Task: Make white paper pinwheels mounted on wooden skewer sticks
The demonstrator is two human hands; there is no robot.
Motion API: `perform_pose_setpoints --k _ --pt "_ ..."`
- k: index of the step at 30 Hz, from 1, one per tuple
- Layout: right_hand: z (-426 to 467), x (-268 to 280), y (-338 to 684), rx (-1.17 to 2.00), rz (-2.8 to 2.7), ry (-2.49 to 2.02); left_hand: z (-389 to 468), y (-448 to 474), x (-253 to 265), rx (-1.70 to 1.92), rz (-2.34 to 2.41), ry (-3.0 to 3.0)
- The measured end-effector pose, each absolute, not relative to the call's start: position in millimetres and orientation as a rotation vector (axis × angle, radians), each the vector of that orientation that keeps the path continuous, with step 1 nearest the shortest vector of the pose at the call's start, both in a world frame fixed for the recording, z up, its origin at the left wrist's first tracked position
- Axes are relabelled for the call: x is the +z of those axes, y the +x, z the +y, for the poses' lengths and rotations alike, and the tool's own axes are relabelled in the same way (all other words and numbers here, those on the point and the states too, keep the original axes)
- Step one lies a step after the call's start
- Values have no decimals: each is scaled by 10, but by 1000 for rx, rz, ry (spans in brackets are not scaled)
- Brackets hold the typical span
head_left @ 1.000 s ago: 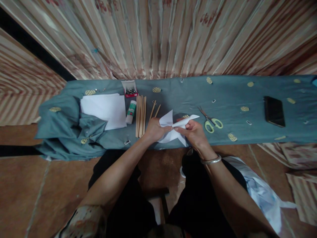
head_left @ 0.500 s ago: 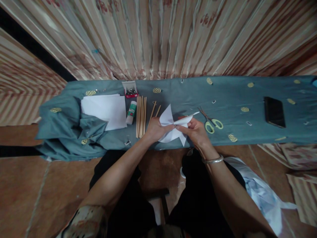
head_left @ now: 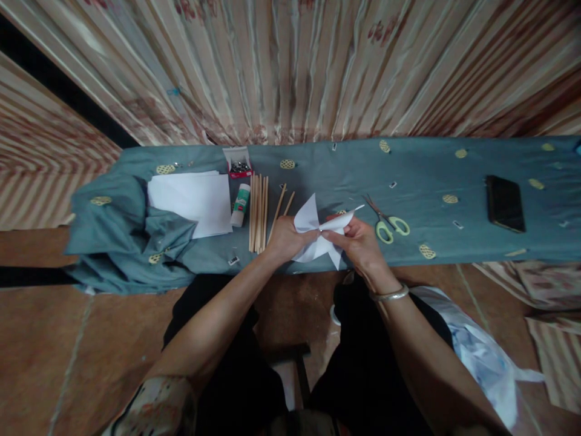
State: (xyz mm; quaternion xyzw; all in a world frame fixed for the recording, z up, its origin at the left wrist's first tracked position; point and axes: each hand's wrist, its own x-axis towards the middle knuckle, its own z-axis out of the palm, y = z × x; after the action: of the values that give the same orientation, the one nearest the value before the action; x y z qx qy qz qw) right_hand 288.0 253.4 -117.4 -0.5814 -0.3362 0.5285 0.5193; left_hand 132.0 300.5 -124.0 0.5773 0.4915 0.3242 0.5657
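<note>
A white paper pinwheel (head_left: 307,215) with folded blades is held over the near edge of the cloth-covered table. My left hand (head_left: 287,238) pinches it from the left, its thumb at the centre. From the right, my right hand (head_left: 358,241) grips the paper, with its thumb also pressed toward the middle. A small shiny spot shows between the two thumbs; its kind is too small to tell. My fingers behind the paper are partly hidden. Green-handled scissors (head_left: 385,223) lie just right of my right hand, blades pointing away.
Left of my hands lie several wooden sticks (head_left: 258,212), a glue stick (head_left: 240,206) and a stack of white paper (head_left: 195,203). A small open box (head_left: 239,166) holds metal pins. A black phone (head_left: 505,204) rests at the right. A white plastic bag (head_left: 481,351) is on the floor.
Both hands keep their grip on the pinwheel and have barely moved. The view has shifted very slightly.
</note>
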Motion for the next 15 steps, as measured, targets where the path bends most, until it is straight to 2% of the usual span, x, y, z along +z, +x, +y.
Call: perform_pose_setpoints --k 15 --pt "2554 -1081 2881 1324 -806 -1312 2999 1311 -1125 807 1093 1212"
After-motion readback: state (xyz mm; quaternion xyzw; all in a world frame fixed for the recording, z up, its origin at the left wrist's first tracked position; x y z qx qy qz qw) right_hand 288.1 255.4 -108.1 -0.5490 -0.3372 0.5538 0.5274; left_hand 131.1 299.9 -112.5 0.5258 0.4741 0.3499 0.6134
